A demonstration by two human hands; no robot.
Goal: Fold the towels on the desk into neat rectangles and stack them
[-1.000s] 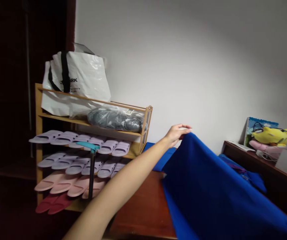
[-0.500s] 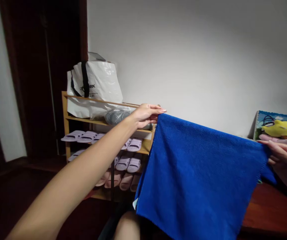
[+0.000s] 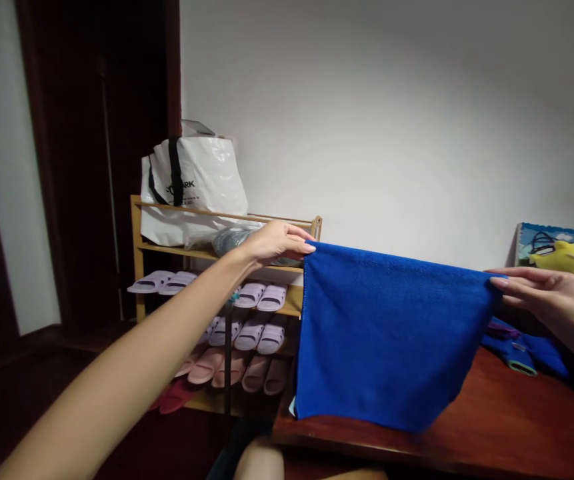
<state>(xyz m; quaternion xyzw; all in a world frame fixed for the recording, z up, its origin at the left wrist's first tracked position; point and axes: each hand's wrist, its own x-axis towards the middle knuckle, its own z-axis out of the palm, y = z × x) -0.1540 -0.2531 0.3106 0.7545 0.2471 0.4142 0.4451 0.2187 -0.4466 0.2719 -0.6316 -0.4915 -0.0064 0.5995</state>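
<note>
A blue cloth (image 3: 391, 340) hangs spread out between my two hands, its top edge pulled straight and sloping down to the right. My left hand (image 3: 279, 241) pinches its upper left corner. At the upper right corner, my right hand (image 3: 551, 290) grips it between thumb and fingers. A small pale tag shows at the lower left corner. The cloth's lower part hangs in front of the brown wooden table (image 3: 527, 417); whether it touches the tabletop, I cannot tell.
Blue folded fabric (image 3: 527, 350) with a green-edged opening lies on the table at the right. Behind it are a yellow plush toy (image 3: 567, 259) and a blue picture board (image 3: 529, 235). Left, a wooden rack (image 3: 294, 300) holds several slippers (image 3: 271, 298) and a white bag (image 3: 207, 173).
The cloth has shifted slightly left and its lower edge has risen, so more tabletop shows. My right hand has moved left. My view has tilted a little upward.
</note>
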